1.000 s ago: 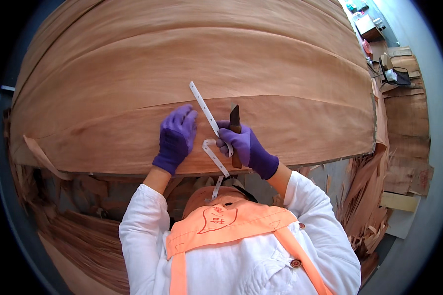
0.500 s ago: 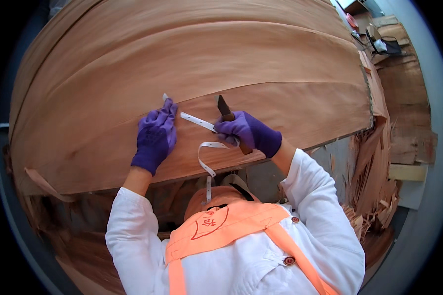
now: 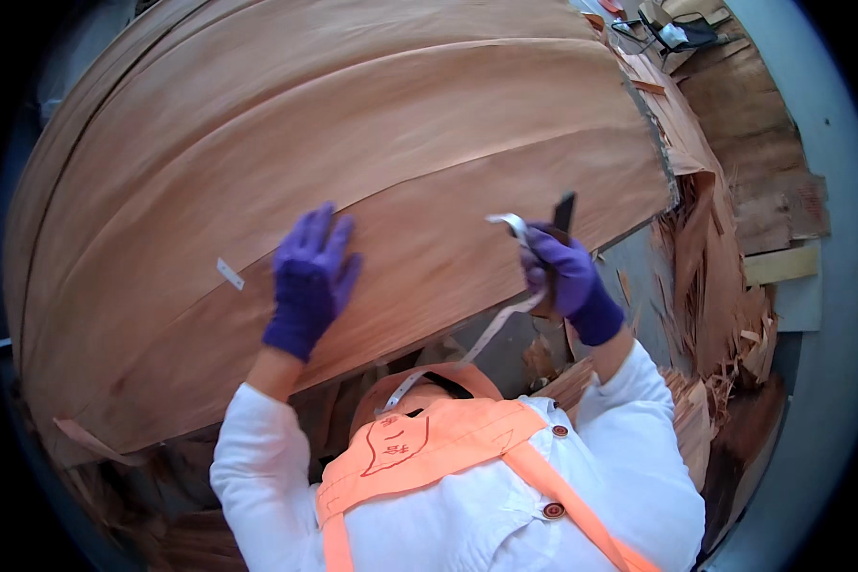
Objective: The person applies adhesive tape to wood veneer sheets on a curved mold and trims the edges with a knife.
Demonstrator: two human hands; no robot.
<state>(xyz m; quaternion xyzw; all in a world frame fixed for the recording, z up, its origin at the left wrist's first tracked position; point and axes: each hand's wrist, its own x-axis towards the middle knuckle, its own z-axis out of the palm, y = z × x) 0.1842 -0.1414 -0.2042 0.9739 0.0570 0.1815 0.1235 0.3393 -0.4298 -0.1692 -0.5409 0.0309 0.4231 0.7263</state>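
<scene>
We see 1 short piece (image 3: 230,275) of tape across the seam (image 3: 402,180) of the veneer (image 3: 448,105); this spot seems done. Rightward, the seam is without tape, so perhaps it is left. Our left hand (image 3: 312,276) is spread wide beside the piece; our right hand (image 3: 564,274) holds the knife (image 3: 564,213) and the long tape (image 3: 494,330).

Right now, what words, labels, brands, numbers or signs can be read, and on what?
Orange apron bib: red characters inside a red outline; not copied here.
White strip: small dark marks, too small to read.
Loose white piece: marks also too small.
Left glove: nothing legible.
</scene>
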